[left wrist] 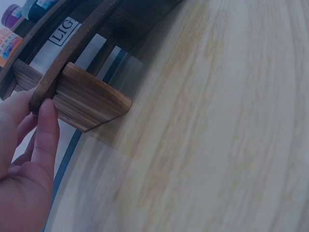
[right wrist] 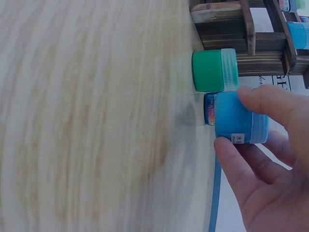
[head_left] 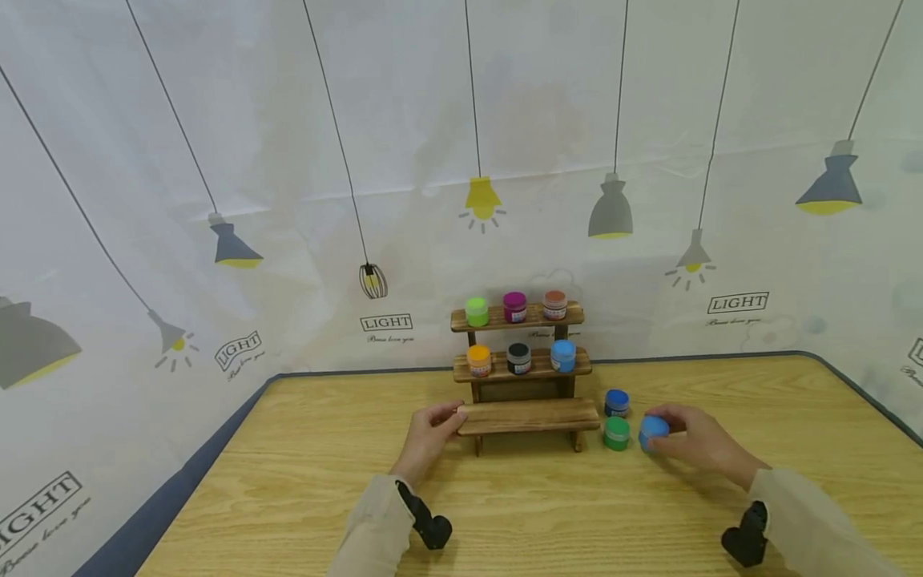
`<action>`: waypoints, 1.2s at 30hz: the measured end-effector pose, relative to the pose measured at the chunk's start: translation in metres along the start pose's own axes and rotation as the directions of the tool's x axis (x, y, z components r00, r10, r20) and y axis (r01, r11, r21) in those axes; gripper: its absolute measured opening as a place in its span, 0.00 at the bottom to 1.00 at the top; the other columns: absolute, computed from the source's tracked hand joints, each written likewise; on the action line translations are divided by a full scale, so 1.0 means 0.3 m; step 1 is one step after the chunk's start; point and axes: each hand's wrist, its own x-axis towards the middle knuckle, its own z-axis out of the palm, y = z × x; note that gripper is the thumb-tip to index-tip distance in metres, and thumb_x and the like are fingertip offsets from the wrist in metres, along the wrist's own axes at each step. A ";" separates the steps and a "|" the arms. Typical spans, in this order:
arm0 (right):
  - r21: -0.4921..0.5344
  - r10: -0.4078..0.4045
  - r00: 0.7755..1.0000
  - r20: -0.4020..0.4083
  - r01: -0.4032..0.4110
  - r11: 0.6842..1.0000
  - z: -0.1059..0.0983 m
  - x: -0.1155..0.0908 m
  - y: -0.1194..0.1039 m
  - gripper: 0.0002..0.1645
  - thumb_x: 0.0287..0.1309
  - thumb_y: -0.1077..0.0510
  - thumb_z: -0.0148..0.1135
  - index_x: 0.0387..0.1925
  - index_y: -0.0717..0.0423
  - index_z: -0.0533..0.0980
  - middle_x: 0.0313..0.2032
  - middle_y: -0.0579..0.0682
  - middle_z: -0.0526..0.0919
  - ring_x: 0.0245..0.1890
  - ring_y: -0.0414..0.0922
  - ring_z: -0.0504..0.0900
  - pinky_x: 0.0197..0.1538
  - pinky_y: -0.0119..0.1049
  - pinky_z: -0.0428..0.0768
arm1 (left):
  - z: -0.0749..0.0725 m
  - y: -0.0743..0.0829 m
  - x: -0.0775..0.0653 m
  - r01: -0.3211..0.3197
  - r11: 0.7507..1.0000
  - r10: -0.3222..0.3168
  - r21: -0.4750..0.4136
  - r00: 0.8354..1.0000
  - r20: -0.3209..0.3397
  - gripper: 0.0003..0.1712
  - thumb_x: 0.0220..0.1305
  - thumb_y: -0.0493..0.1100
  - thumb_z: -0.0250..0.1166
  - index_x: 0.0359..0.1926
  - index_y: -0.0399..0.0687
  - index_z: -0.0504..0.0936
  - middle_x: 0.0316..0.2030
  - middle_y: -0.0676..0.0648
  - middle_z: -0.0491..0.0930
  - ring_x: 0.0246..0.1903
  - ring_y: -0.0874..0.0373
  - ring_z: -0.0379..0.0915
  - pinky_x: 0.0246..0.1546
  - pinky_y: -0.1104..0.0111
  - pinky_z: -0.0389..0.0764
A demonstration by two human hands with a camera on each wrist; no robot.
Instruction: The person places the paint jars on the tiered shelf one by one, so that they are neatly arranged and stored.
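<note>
A light blue paint jar point(head_left: 653, 433) is between the thumb and fingers of my right hand point(head_left: 695, 439); whether it touches the table I cannot tell. Close to its left stand a green paint jar point(head_left: 616, 433) and a dark blue paint jar point(head_left: 616, 403), the dark blue one farther back. In the right wrist view the held jar point(right wrist: 236, 118) partly hides the dark blue one. My left hand point(head_left: 430, 433) pinches the left end of the lowest board of a three-step wooden rack point(head_left: 530, 416). The left wrist view shows thumb and fingers around that board end point(left wrist: 46, 92).
On the rack's middle step sit orange point(head_left: 479, 361), black point(head_left: 518, 359) and light blue point(head_left: 563, 356) jars. Light green point(head_left: 477, 312), purple point(head_left: 515, 308) and rust-brown point(head_left: 554, 305) ones line the top step. A lamp-printed cloth point(head_left: 433, 240) hangs behind the wooden table point(head_left: 534, 513).
</note>
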 end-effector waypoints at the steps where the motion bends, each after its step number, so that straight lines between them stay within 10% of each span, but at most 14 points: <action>1: 0.004 0.007 1.000 0.001 -0.007 1.000 -0.001 0.000 -0.003 0.29 0.50 0.56 0.63 0.50 0.72 0.68 0.41 0.60 0.76 0.41 0.55 0.74 0.39 0.45 0.76 | 0.000 -0.001 0.000 0.000 1.000 0.000 0.001 1.000 -0.001 0.19 0.61 0.36 0.56 0.50 0.27 0.72 0.35 0.39 0.75 0.30 0.60 0.71 0.40 0.56 0.76; 36: 0.029 -0.259 0.966 0.005 0.259 0.965 0.050 0.041 -0.184 0.28 0.49 0.58 0.64 0.48 0.72 0.70 0.42 0.63 0.76 0.40 0.56 0.75 0.41 0.50 0.75 | -0.002 0.000 -0.003 -0.011 1.000 0.011 0.001 1.000 0.002 0.19 0.61 0.37 0.56 0.50 0.27 0.73 0.36 0.39 0.76 0.31 0.60 0.72 0.39 0.56 0.76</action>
